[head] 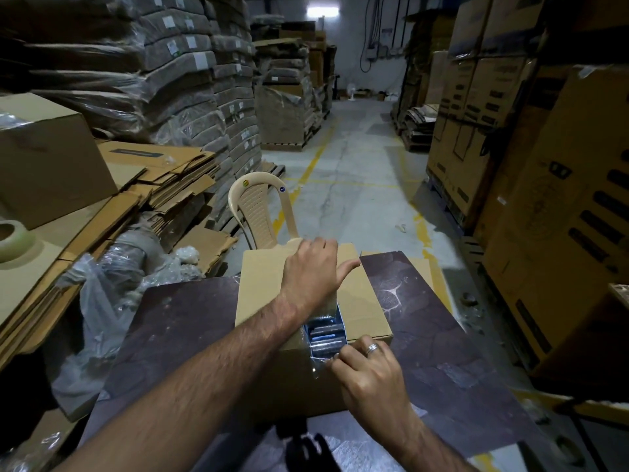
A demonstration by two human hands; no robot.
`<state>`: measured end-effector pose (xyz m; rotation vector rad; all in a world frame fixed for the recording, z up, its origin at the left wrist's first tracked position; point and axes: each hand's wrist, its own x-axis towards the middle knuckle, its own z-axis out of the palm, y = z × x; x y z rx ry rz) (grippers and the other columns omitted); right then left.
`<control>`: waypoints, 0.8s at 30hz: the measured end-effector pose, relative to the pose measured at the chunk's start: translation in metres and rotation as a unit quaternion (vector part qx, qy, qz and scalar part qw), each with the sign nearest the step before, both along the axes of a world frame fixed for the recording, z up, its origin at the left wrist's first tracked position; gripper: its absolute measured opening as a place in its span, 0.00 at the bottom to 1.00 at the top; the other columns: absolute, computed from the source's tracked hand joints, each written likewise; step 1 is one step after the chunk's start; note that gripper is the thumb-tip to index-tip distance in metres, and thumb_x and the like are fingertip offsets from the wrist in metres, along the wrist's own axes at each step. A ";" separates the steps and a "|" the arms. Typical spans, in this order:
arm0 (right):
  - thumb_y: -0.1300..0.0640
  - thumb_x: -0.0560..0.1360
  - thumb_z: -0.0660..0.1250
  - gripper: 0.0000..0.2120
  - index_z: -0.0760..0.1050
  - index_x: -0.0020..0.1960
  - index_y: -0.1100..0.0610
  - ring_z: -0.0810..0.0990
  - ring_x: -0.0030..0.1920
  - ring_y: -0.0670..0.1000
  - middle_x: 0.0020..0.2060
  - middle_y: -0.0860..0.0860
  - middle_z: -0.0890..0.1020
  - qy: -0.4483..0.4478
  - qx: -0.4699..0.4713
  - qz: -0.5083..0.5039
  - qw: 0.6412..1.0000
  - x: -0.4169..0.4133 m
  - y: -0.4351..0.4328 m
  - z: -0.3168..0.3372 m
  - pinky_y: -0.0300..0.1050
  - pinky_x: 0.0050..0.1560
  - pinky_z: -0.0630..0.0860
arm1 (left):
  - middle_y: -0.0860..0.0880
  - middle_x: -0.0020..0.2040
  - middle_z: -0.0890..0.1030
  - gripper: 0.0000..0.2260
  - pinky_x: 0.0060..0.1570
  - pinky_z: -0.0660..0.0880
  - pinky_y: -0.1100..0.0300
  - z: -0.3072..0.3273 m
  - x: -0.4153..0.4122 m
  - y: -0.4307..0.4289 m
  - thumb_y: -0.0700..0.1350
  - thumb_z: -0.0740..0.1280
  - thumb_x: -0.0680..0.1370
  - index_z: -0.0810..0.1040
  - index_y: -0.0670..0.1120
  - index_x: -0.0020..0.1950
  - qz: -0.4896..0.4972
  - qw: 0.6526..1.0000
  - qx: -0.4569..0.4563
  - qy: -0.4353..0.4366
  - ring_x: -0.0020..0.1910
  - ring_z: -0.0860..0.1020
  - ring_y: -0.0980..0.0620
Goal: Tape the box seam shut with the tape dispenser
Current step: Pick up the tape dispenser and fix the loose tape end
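A tan cardboard box (265,294) stands on a dark mottled table (177,321). Its top flaps are slightly apart, and blue and grey items (326,332) show through the seam gap. My left hand (313,270) reaches over the top of the box, fingers curled down and thumb out, gripping the tape dispenser, which is mostly hidden under the palm. A strip of clear tape (318,335) runs from under that hand along the seam to the near edge. There my right hand (369,373), wearing a ring, pinches the tape end against the box's front face.
A beige plastic chair (258,209) stands just beyond the table. Flattened cartons (163,175), plastic wrap (98,294) and a spare tape roll (13,238) lie to the left. Tall stacked boxes (561,199) line the right. An aisle (354,172) runs ahead. A black object (306,451) sits at the table's near edge.
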<state>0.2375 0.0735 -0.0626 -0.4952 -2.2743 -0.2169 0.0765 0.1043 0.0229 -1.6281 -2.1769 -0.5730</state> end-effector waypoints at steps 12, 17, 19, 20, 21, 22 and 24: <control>0.61 0.66 0.74 0.06 0.79 0.38 0.53 0.74 0.36 0.52 0.33 0.48 0.77 0.012 -0.035 0.009 0.999 -0.024 -0.002 0.006 0.45 0.34 0.71 | 0.44 0.57 0.76 0.19 0.57 0.74 0.50 -0.014 -0.016 -0.002 0.51 0.62 0.77 0.72 0.40 0.62 -0.034 0.997 -0.040 -0.063 0.59 0.71 0.44; 0.61 0.62 0.77 0.09 0.76 0.35 0.53 0.73 0.34 0.52 0.32 0.47 0.75 -0.005 -0.044 -0.001 0.999 -0.030 0.001 0.003 0.45 0.33 0.69 | 0.42 0.49 0.78 0.20 0.53 0.73 0.48 -0.015 -0.024 0.001 0.52 0.55 0.74 0.75 0.40 0.55 -0.022 0.998 -0.055 -0.037 0.52 0.74 0.42; 0.60 0.61 0.77 0.11 0.74 0.33 0.53 0.72 0.34 0.51 0.31 0.48 0.75 -0.009 -0.045 -0.003 0.999 -0.029 0.000 0.003 0.45 0.33 0.69 | 0.42 0.48 0.79 0.23 0.52 0.73 0.48 -0.018 -0.021 0.002 0.54 0.52 0.72 0.75 0.39 0.54 -0.020 0.998 -0.058 -0.031 0.51 0.74 0.41; 0.60 0.61 0.77 0.11 0.73 0.32 0.54 0.72 0.33 0.51 0.31 0.48 0.75 -0.009 -0.047 -0.003 0.999 -0.028 0.000 0.003 0.45 0.32 0.69 | 0.42 0.48 0.79 0.25 0.52 0.74 0.48 -0.020 -0.019 0.002 0.55 0.51 0.72 0.75 0.39 0.54 -0.018 0.998 -0.054 -0.033 0.51 0.74 0.41; 0.61 0.61 0.76 0.11 0.73 0.32 0.54 0.72 0.33 0.51 0.31 0.49 0.75 -0.008 -0.048 -0.003 0.999 -0.027 -0.001 0.002 0.45 0.32 0.70 | 0.42 0.48 0.79 0.25 0.51 0.75 0.49 -0.022 -0.017 0.002 0.56 0.51 0.71 0.75 0.39 0.54 -0.015 0.998 -0.051 -0.036 0.51 0.74 0.41; 0.61 0.62 0.75 0.10 0.73 0.33 0.54 0.71 0.34 0.51 0.31 0.49 0.75 -0.007 -0.048 -0.005 0.999 -0.027 -0.001 0.002 0.45 0.32 0.70 | 0.41 0.48 0.78 0.25 0.50 0.75 0.50 -0.022 -0.016 0.002 0.56 0.51 0.72 0.75 0.39 0.53 -0.012 0.998 -0.049 -0.039 0.51 0.74 0.42; 0.63 0.64 0.72 0.08 0.73 0.33 0.55 0.70 0.34 0.51 0.31 0.49 0.75 0.000 -0.046 -0.007 0.999 -0.025 -0.001 0.000 0.45 0.32 0.69 | 0.41 0.48 0.78 0.22 0.50 0.75 0.50 -0.022 -0.016 0.002 0.55 0.55 0.73 0.75 0.39 0.53 -0.010 0.998 -0.050 -0.043 0.51 0.74 0.41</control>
